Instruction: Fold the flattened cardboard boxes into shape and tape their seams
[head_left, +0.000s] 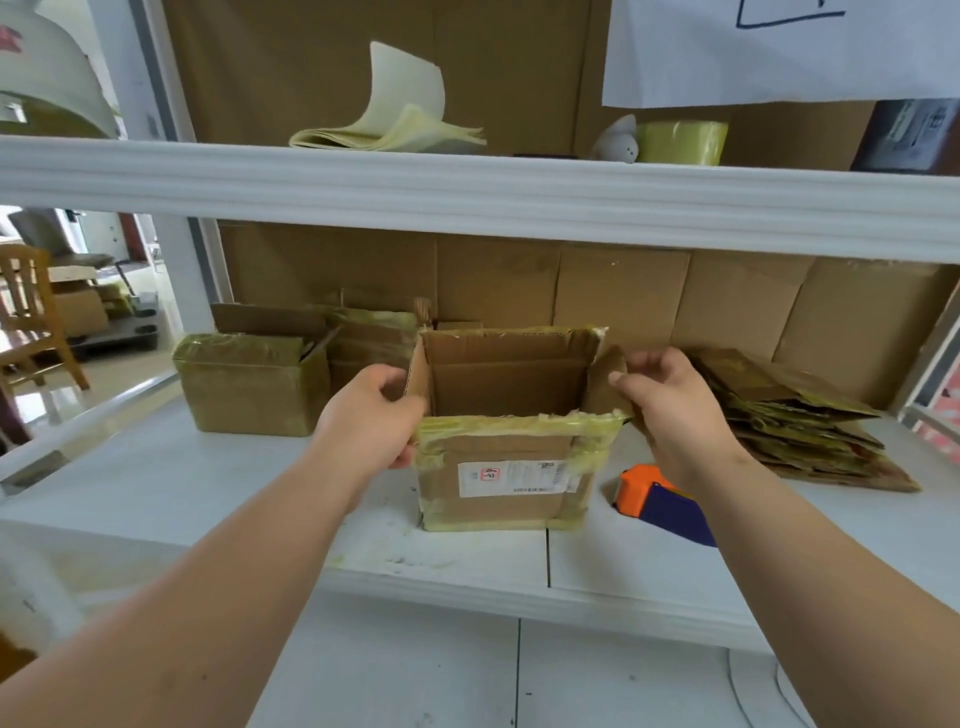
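An opened-up cardboard box (506, 483) stands upright on the white shelf (208, 493), its top open, with yellowish tape on its rims and a white label on the near face. My left hand (366, 415) grips the box's left side flap, thumb on the near wall. My right hand (670, 402) pinches the right side flap. An orange and blue tape dispenser (657, 501) lies on the shelf right of the box, partly behind my right forearm. A pile of flattened boxes (795, 415) lies at the right.
Two taped boxes (254, 384) stand at the back left. Cardboard sheets line the back wall. The upper shelf (467, 197) carries a roll of yellowish tape (680, 143), stacked paper sheets (395, 130) and a small white figure (618, 140). A wooden chair (31, 312) stands far left.
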